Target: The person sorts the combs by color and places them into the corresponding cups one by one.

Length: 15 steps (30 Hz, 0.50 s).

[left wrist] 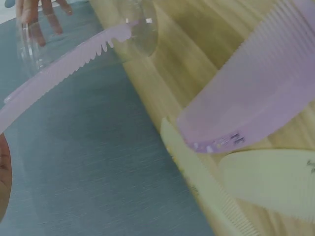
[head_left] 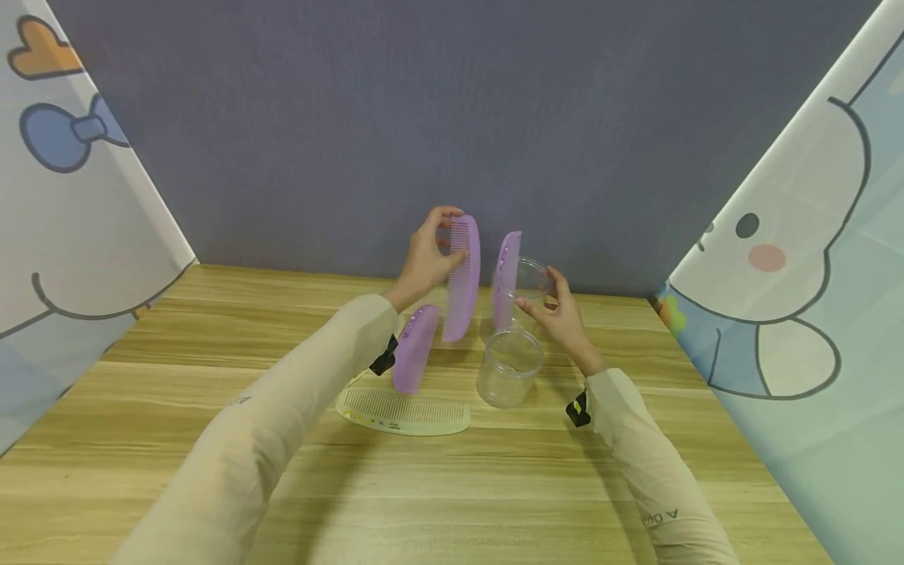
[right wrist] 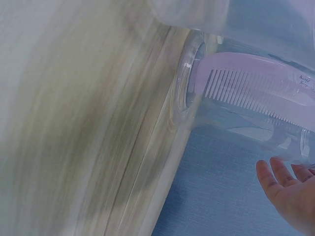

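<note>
My left hand [head_left: 427, 263] pinches a purple comb [head_left: 464, 282] near its upper half, holding it upright with the teeth facing left. Just right of it, a second purple comb [head_left: 505, 275] stands inside a transparent plastic cup [head_left: 533, 271], its top above the rim. The thumb and fingers of my right hand [head_left: 561, 318] grip that cup by its upper part. In the right wrist view, the standing comb [right wrist: 256, 83] shows through the cup wall, with its end near the base. Another transparent cup [head_left: 510, 377] stands in front.
A purple comb [head_left: 415, 349] lies left of the cups, near my left sleeve. A pale green comb [head_left: 402, 414] lies in front of it; another pale comb [left wrist: 197, 177] is mostly behind my arm in the head view. A dark grey panel [head_left: 452, 118] borders the table's back.
</note>
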{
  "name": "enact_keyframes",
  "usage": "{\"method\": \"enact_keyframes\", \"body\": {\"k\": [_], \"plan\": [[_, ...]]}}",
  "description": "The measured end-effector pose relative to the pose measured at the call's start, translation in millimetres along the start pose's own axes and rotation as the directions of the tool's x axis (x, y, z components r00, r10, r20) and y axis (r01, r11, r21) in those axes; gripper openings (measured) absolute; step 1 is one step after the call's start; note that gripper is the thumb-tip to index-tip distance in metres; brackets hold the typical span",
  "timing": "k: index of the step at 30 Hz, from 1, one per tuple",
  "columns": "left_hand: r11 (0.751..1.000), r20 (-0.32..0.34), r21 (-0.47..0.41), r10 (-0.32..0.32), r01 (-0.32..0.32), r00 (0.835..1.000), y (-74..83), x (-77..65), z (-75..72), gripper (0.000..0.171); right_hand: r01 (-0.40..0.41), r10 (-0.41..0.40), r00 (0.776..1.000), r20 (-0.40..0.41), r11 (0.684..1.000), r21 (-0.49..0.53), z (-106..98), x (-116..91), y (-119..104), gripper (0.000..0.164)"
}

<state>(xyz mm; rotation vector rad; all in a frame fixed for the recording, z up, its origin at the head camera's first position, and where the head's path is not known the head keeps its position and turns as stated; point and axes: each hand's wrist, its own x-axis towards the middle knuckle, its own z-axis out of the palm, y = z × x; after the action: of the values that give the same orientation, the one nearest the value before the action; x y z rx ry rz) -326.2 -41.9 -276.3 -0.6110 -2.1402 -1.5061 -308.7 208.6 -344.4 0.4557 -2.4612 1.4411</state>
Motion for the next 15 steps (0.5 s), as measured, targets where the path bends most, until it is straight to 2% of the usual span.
{"method": "enact_keyframes", "body": {"k": [5, 8, 15], "plan": [[0.998, -0.052, 0.019, 0.06, -0.059, 0.997, 10.4, 9.0, -3.2, 0.056, -0.008, 0.008, 1.0, -0.001, 1.0, -0.003, 0.2, -0.6, 0.4, 0.083], [0.997, -0.076, 0.023, 0.075, -0.073, 0.994, 17.4, 14.5, -5.3, 0.055, -0.009, 0.009, 1.0, -0.004, 1.0, -0.001, 0.2, -0.9, 0.1, 0.083], [0.99, -0.143, 0.001, 0.139, -0.14, 0.98, 35.4, 28.6, -10.7, 0.053, -0.005, 0.005, 1.0, 0.006, 1.0, 0.008, 0.7, -0.2, -1.1, 0.083]]}}
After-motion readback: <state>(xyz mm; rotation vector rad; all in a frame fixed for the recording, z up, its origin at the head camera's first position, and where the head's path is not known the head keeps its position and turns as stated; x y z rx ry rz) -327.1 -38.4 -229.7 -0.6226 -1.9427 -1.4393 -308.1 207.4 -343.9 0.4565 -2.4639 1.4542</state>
